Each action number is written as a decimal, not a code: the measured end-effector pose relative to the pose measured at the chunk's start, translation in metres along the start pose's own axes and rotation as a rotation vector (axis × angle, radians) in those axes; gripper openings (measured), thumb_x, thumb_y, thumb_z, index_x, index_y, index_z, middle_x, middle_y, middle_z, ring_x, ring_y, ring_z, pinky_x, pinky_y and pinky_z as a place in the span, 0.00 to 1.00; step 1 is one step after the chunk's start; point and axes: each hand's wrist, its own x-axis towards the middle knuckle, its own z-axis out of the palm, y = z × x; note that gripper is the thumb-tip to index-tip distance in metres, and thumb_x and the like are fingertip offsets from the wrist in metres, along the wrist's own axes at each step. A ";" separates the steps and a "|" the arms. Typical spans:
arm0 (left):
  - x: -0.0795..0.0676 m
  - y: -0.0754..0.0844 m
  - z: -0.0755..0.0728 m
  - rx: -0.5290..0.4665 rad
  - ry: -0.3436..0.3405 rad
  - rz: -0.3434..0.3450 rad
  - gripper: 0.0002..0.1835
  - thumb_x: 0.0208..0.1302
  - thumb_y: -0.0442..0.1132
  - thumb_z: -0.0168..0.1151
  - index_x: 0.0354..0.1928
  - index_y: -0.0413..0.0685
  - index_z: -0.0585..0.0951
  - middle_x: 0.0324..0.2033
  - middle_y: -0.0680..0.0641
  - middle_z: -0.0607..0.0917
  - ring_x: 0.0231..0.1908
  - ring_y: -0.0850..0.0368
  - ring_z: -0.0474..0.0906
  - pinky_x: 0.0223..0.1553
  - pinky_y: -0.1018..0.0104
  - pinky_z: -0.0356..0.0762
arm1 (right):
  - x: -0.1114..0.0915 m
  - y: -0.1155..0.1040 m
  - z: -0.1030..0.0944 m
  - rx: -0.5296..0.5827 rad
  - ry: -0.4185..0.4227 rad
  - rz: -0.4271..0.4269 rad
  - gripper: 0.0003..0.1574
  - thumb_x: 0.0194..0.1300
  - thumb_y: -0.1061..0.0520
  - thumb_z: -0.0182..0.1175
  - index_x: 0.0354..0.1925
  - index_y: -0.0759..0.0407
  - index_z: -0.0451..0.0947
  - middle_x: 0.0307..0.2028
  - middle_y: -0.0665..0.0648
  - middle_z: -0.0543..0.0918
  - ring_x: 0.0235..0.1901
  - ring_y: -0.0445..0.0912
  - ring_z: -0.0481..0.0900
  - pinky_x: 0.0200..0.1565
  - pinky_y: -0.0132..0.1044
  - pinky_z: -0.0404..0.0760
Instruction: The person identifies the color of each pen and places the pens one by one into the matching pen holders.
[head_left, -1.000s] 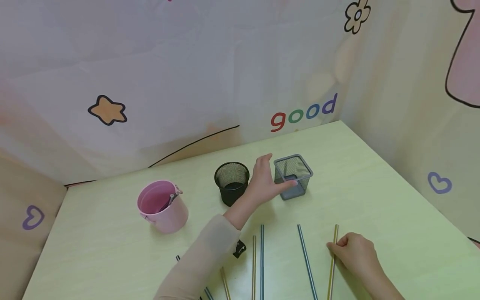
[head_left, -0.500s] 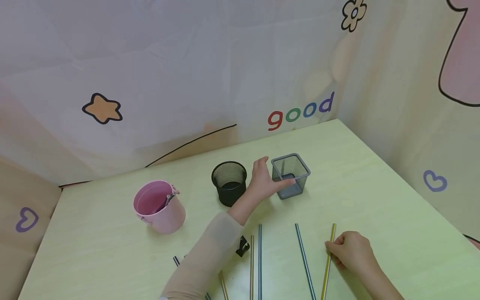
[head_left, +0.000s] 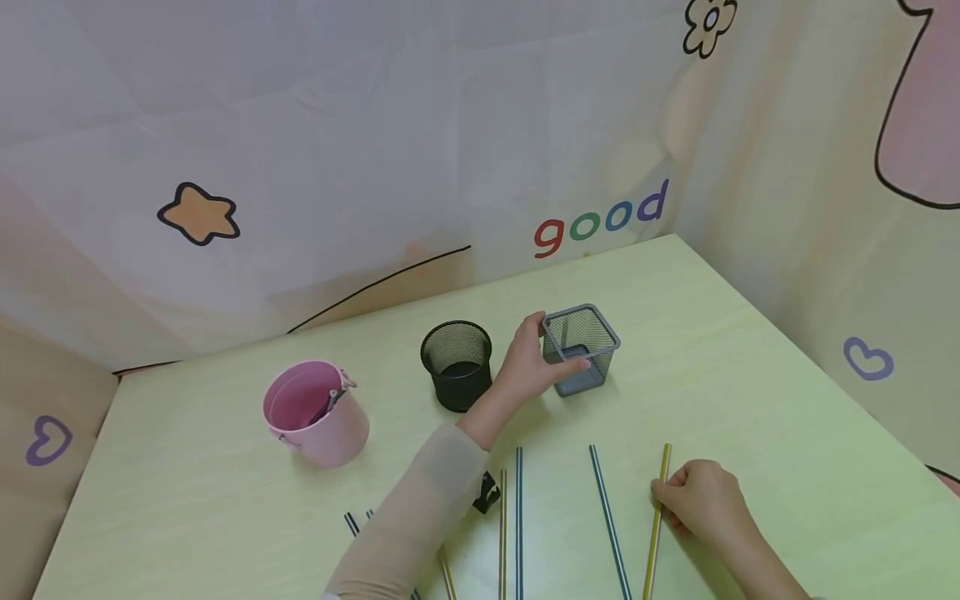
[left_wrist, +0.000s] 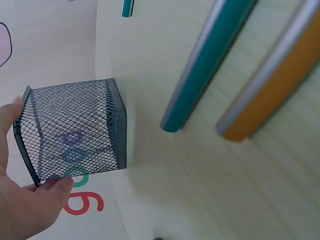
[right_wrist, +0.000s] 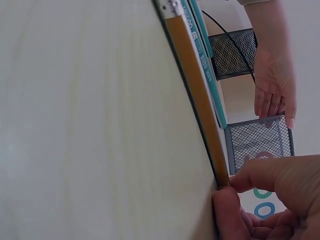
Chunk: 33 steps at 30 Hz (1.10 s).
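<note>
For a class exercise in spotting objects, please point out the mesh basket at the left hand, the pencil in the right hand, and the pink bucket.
Mesh basket (left_wrist: 82,127): left wrist view, side wall.
Pencil (right_wrist: 197,95): right wrist view, middle of the shaft.
Pink bucket (head_left: 331,440): head view, outer wall.

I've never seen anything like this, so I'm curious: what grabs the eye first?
Probably the pink bucket on the table's left side, and the colorful word "good" low on the backdrop. Then the fingers of the left hand, holding a gray wire basket toward the back, while the right hand pinches a yellow pencil at front right.
</note>
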 end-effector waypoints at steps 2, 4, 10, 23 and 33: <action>0.000 0.002 0.000 0.000 -0.006 -0.003 0.51 0.53 0.50 0.71 0.71 0.39 0.54 0.65 0.40 0.66 0.65 0.48 0.63 0.64 0.54 0.65 | 0.000 0.000 -0.001 0.001 -0.004 0.008 0.13 0.57 0.57 0.59 0.19 0.62 0.75 0.10 0.50 0.76 0.12 0.43 0.74 0.24 0.34 0.73; 0.000 0.004 0.000 0.003 -0.010 -0.010 0.51 0.52 0.50 0.72 0.71 0.39 0.54 0.65 0.40 0.66 0.65 0.48 0.64 0.64 0.54 0.66 | 0.000 -0.001 -0.003 0.003 -0.008 0.017 0.13 0.56 0.58 0.58 0.18 0.62 0.75 0.09 0.50 0.76 0.11 0.43 0.74 0.23 0.34 0.74; 0.001 0.007 -0.001 0.003 -0.027 -0.015 0.50 0.52 0.50 0.72 0.71 0.40 0.55 0.65 0.41 0.67 0.65 0.48 0.64 0.63 0.55 0.67 | 0.001 -0.001 -0.005 0.008 -0.016 0.026 0.12 0.53 0.59 0.56 0.16 0.61 0.74 0.09 0.51 0.75 0.11 0.43 0.73 0.19 0.34 0.73; -0.002 0.006 -0.007 0.025 -0.011 0.003 0.49 0.53 0.51 0.71 0.70 0.38 0.55 0.63 0.40 0.68 0.65 0.47 0.64 0.64 0.54 0.66 | 0.005 -0.003 -0.009 0.044 -0.001 0.025 0.11 0.54 0.57 0.57 0.20 0.62 0.77 0.11 0.51 0.78 0.13 0.43 0.76 0.26 0.33 0.73; 0.000 0.006 -0.002 0.021 -0.027 0.012 0.49 0.54 0.50 0.71 0.70 0.38 0.55 0.62 0.40 0.68 0.64 0.47 0.65 0.63 0.54 0.67 | 0.005 -0.009 -0.020 0.072 0.079 -0.028 0.10 0.54 0.57 0.57 0.24 0.65 0.76 0.10 0.49 0.77 0.13 0.42 0.76 0.23 0.31 0.71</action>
